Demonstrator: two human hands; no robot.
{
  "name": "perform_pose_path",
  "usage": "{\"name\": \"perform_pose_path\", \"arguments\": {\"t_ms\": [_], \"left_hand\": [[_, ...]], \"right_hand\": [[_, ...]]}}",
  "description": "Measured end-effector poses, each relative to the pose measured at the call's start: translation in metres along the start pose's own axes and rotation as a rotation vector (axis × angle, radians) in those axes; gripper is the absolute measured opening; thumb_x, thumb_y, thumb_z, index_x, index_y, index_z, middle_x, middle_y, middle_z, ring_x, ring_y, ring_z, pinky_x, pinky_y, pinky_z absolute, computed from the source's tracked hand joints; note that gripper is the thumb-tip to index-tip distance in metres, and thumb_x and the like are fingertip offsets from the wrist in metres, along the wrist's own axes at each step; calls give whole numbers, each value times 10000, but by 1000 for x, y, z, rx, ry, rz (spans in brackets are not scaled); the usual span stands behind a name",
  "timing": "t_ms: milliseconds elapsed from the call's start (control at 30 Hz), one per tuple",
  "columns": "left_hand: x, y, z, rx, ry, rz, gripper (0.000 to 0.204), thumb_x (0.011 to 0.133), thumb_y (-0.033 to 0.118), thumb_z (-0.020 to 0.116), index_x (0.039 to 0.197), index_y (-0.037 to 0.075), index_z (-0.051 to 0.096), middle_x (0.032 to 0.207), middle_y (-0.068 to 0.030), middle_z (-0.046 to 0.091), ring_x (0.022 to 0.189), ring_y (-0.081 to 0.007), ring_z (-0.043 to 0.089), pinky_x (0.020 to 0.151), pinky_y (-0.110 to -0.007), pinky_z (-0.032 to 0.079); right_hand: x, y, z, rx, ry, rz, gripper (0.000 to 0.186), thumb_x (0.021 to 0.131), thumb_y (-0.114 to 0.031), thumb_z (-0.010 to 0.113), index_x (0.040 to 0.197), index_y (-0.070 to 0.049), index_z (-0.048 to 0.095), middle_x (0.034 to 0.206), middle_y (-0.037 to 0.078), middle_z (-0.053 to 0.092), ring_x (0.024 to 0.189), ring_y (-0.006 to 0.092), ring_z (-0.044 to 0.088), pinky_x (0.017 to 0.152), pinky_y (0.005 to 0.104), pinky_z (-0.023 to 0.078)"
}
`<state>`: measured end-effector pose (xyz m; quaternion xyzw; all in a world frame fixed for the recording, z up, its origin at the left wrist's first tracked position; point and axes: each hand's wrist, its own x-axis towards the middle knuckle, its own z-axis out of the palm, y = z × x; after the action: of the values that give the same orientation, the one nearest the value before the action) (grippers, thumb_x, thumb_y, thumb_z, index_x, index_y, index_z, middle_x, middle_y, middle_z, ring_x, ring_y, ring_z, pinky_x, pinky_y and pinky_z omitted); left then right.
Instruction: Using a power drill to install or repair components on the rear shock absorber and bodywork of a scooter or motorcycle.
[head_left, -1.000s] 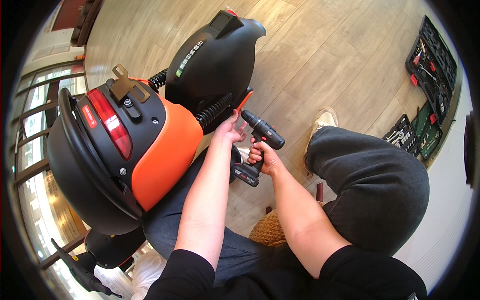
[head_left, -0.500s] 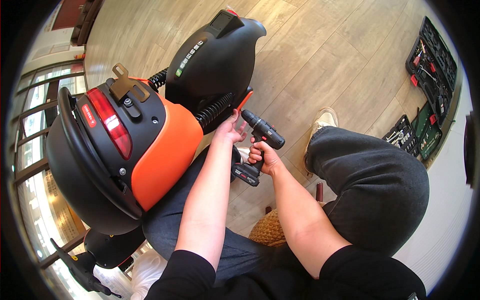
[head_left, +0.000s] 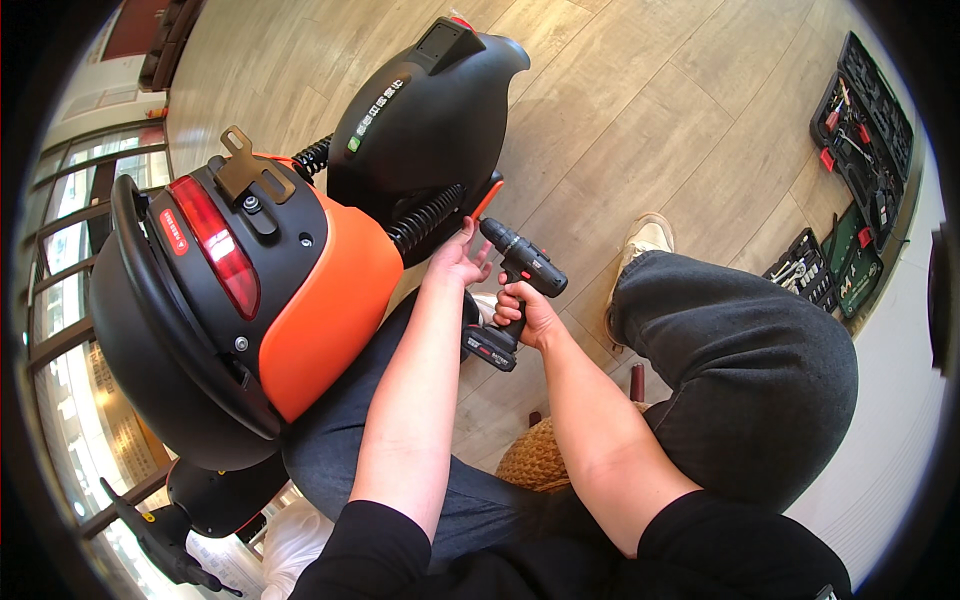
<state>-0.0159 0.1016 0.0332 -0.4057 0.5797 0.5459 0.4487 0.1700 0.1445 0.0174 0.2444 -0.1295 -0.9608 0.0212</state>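
A black cordless drill (head_left: pixel 537 272) is gripped by its handle in my right hand (head_left: pixel 532 312), fingers wrapped round it. Its chuck end points up and left, toward the edge of the scooter's rear wheel cover. Just left of the chuck, my left hand (head_left: pixel 462 262) is open with fingers apart, close beside the lower end of a black coil shock absorber (head_left: pixel 430 218). Whether those fingertips touch the scooter, I cannot tell. The scooter has an orange side panel (head_left: pixel 330 300), a red tail light (head_left: pixel 216 245) and a large black rear fender (head_left: pixel 415 135).
An opened black tool case (head_left: pixel 862 145) lies at the far right. Near it sits a socket tray (head_left: pixel 803 275) beside a dark green case (head_left: pixel 860 262). A woven stool (head_left: pixel 532 458) shows between my legs. A bronze-coloured bracket (head_left: pixel 243 170) stands up from the scooter's tail.
The view has shifted very slightly. Both hands and the drill keep nearly the same place beside the wheel cover.
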Motion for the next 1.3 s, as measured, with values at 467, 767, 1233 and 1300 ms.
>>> {"name": "perform_pose_path", "arguments": {"t_ms": [467, 767, 1233, 1300], "left_hand": [[-2, -2, 4, 4, 10, 6, 471, 734, 537, 775, 1138, 306, 701, 1209, 194, 639, 1194, -179, 488, 969, -490, 320], [6, -3, -1, 0, -7, 15, 440, 761, 510, 778, 1140, 303, 697, 1208, 171, 640, 1193, -172, 490, 950, -469, 339], [12, -4, -8, -146, -98, 86, 267, 818, 258, 825, 1046, 171, 715, 1087, 55, 653, 989, -205, 487, 922, -428, 467], [12, -3, -9, -139, -94, 87, 267, 820, 250, 824, 1049, 166, 715, 1084, 52, 658, 993, -205, 493, 921, -428, 467]], "right_hand": [[-1, -1, 0, -7, 7, -6, 150, 903, -109, 567, 1042, -136, 519, 605, -61, 374, 478, 65, 354, 527, 266, 352], [-2, -2, 1, -11, 13, -11, 151, 904, -112, 569, 1043, -137, 517, 601, -65, 370, 476, 60, 347, 528, 266, 347], [0, -1, 1, -15, 10, -10, 153, 901, -118, 575, 1038, -142, 512, 605, -64, 374, 475, 62, 350, 525, 265, 346], [0, -1, 1, -18, 7, -10, 151, 901, -119, 576, 1037, -143, 512, 605, -65, 370, 476, 62, 350, 524, 265, 344]]}}
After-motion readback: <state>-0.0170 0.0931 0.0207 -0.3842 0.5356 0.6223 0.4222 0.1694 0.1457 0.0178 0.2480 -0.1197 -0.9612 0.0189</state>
